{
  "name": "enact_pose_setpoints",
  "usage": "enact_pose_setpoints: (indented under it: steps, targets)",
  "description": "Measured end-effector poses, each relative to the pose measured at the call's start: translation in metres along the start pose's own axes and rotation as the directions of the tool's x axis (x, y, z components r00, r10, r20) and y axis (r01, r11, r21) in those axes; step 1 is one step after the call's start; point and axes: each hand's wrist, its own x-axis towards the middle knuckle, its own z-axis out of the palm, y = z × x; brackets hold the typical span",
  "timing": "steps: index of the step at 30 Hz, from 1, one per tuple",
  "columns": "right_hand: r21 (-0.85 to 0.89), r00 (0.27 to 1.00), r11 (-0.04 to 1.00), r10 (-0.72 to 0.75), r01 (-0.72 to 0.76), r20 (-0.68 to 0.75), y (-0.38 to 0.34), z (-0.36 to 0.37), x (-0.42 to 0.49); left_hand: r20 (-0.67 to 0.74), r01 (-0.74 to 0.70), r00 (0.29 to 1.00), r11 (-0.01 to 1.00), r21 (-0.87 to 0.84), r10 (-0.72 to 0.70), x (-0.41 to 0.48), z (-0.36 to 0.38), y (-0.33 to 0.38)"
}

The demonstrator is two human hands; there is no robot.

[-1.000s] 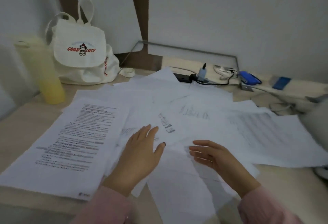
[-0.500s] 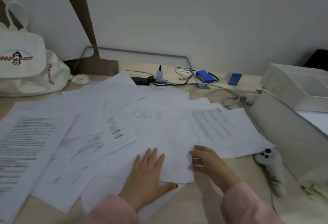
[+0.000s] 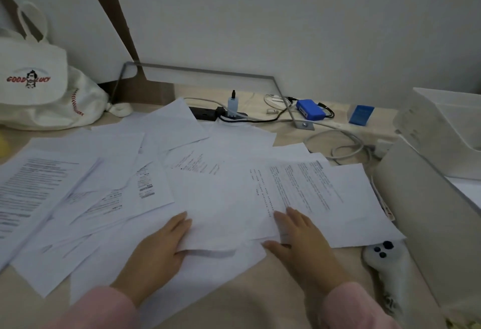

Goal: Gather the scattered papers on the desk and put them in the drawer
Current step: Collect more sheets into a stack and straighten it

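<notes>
Both hands have closed in on one middle sheet (image 3: 229,214) of the spread. Half a second back the left hand (image 3: 158,248) lay flat with fingers splayed on top of the paper; now its fingers are slipped under that sheet's near-left edge with the thumb below the lifted corner, so it holds the paper rather than pressing it. The right hand (image 3: 299,240) has moved from a loose curl at the sheet's right border to lying open and flat, palm down, just right of the sheet, pinning the printed page (image 3: 312,193) beside it (thumb stretched toward the left hand).

That near edge now rises off the surface (image 3: 255,300), with a shadow under it, which I read as the first real pick-up of the gathering.

Outward from that sheet, the rest of the scattered papers (image 3: 78,193) fan to its left and behind it, overlapping and unsorted. Right of the sheet stands a white box (image 3: 426,214), and a small plush toy (image 3: 385,258) lies between them near the front. Behind the papers, cables (image 3: 338,143) and a blue device (image 3: 311,108) run along the wall; a white bag (image 3: 39,89) sits far left.

No drawer is in view, so most of the task remains.
</notes>
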Motion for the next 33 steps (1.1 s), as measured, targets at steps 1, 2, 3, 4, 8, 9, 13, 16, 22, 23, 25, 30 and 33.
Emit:
enact_pose_setpoints:
  steps: [1, 2, 3, 4, 8, 9, 13, 16, 22, 23, 25, 30, 33]
  targets:
    - [-0.029, 0.999, 0.999, -0.030, 0.029, -0.018, 0.004, 0.001, 0.003, -0.067, 0.043, 0.997, 0.995, -0.084, -0.049, -0.001, 0.001, -0.003]
    - [-0.056, 0.998, 0.997, -0.056, 0.053, -0.037, 0.007, 0.002, 0.006, -0.103, 0.061, 0.992, 0.990, -0.126, -0.074, -0.003, 0.004, -0.007]
    - [-0.081, 0.995, 0.994, -0.081, 0.075, -0.064, 0.008, 0.004, 0.009, -0.107, 0.076, 0.990, 0.984, -0.160, -0.094, -0.005, 0.008, -0.010]
    - [-0.099, 0.990, 0.991, -0.104, 0.095, -0.095, 0.008, 0.004, 0.011, -0.105, 0.088, 0.989, 0.978, -0.187, -0.109, -0.006, 0.012, -0.011]
    - [-0.142, 0.969, 0.981, -0.159, 0.133, -0.192, 0.006, 0.011, 0.014, -0.116, 0.095, 0.985, 0.962, -0.255, -0.128, -0.007, 0.016, -0.006]
    - [-0.155, 0.967, 0.980, -0.155, 0.125, -0.201, 0.008, 0.013, 0.015, -0.128, 0.105, 0.981, 0.953, -0.284, -0.146, -0.006, 0.013, -0.004]
    - [-0.113, 0.967, 0.990, -0.109, 0.085, -0.232, 0.010, 0.009, 0.015, -0.117, 0.167, 0.956, 0.829, -0.534, -0.268, -0.004, -0.027, 0.025]
    - [-0.048, 0.958, 0.997, -0.076, 0.065, -0.275, 0.010, 0.007, 0.015, -0.176, 0.113, 0.930, 0.705, -0.700, -0.323, -0.003, -0.063, 0.048]
    - [0.139, 0.945, 0.986, 0.128, -0.090, -0.302, 0.006, 0.000, 0.010, -0.150, -0.100, 0.911, 0.147, -0.984, -0.385, -0.011, -0.100, 0.050]
    - [0.169, 0.943, 0.979, 0.157, -0.111, -0.294, 0.006, -0.001, 0.009, -0.132, -0.104, 0.910, 0.092, -0.990, -0.393, -0.013, -0.103, 0.046]
    - [0.220, 0.923, 0.969, 0.185, -0.114, -0.338, 0.004, -0.004, 0.006, -0.095, -0.096, 0.905, 0.019, -0.995, -0.414, -0.014, -0.106, 0.032]
    - [0.337, 0.895, 0.934, 0.245, -0.115, -0.372, -0.010, -0.027, 0.000, -0.034, -0.079, 0.862, -0.068, -0.995, -0.506, -0.018, -0.102, -0.010]
    - [0.358, 0.860, 0.931, 0.238, -0.070, -0.452, -0.021, -0.039, 0.001, 0.015, -0.063, 0.797, -0.108, -0.992, -0.603, -0.023, -0.088, -0.033]
